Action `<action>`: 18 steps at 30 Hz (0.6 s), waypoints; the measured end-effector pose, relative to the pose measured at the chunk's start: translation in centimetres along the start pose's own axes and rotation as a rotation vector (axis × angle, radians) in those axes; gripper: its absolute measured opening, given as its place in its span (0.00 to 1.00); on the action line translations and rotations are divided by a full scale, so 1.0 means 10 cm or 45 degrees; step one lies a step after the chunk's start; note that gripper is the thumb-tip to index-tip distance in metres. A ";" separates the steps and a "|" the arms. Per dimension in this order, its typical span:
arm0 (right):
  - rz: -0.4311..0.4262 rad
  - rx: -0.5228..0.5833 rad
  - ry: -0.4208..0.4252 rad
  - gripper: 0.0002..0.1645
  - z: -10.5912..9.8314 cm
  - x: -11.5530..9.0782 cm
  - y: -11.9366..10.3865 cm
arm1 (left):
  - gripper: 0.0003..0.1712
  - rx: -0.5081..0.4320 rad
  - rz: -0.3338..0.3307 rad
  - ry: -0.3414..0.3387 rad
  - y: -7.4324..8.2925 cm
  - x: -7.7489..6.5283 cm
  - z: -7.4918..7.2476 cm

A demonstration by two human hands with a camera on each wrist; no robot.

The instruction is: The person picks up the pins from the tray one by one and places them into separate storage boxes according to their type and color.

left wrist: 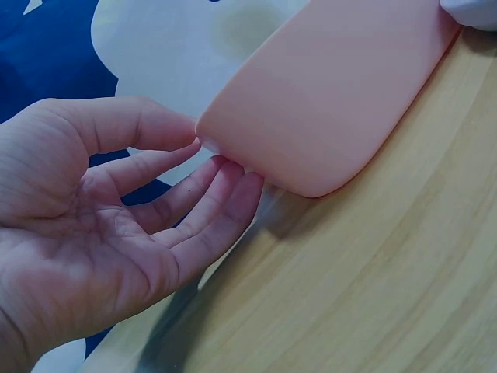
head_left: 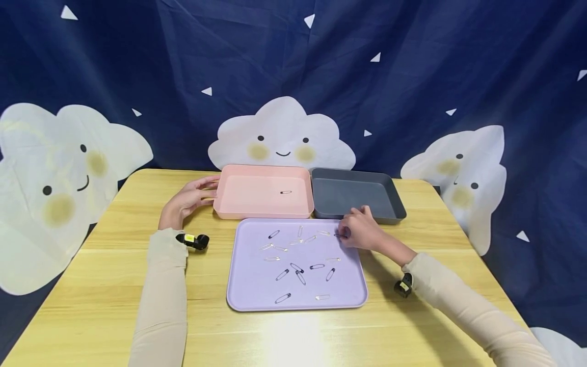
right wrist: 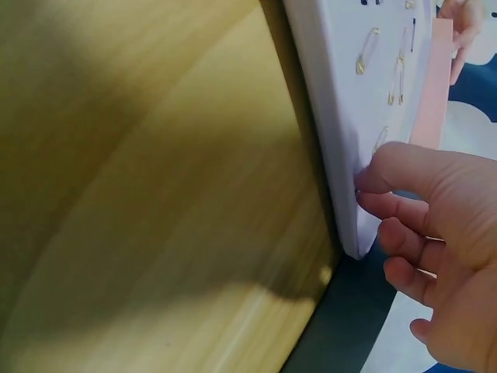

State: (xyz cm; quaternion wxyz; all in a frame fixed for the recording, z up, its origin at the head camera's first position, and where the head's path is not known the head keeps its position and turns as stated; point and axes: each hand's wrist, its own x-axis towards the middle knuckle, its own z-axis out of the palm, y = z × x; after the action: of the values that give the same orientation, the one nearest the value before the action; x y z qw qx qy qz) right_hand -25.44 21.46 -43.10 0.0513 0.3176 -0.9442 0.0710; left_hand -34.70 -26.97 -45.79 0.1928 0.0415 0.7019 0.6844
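My right hand [head_left: 362,230] pinches a dark safety pin [head_left: 338,235] between thumb and index finger, at the far right corner of the lilac tray [head_left: 257,285]. In the right wrist view its other fingers curl loosely beside the tray wall, and most of the pin is hidden. My left hand [head_left: 189,200] holds the left end of the pink tray [head_left: 252,196], thumb at the rim and fingertips against the outer wall. One dark safety pin [head_left: 286,192] lies in the pink tray. Several gold safety pins [head_left: 272,259] and black safety pins [head_left: 283,298] lie scattered on the lilac tray.
A dark grey tray [head_left: 350,191] stands right of the pink one, just behind the right hand. All three trays sit close together on a wooden table [head_left: 206,306]. A navy curtain [head_left: 257,51] with clouds hangs behind the table.
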 end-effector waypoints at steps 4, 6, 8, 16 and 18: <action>-0.019 -0.006 -0.038 0.10 -0.02 0.01 0.01 | 0.39 -0.001 -0.004 -0.002 -0.01 0.00 0.00; -0.026 -0.013 -0.045 0.11 -0.02 0.01 0.01 | 0.39 -0.003 -0.007 -0.005 -0.01 0.01 0.00; -0.035 -0.021 -0.048 0.11 -0.02 0.02 0.01 | 0.39 -0.005 -0.007 -0.009 -0.01 0.01 0.00; -0.066 -0.019 -0.050 0.12 -0.01 0.01 0.00 | 0.39 -0.012 0.003 -0.016 -0.01 0.02 0.00; -0.075 -0.017 -0.043 0.13 -0.01 0.01 0.00 | 0.39 -0.016 0.004 -0.011 -0.02 0.02 0.00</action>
State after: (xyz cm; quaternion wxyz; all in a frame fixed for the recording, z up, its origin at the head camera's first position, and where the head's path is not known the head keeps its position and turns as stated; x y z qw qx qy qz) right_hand -25.54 21.40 -43.01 0.0396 0.3463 -0.9355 0.0579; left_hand -34.84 -26.94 -45.98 0.1949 0.0445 0.6968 0.6888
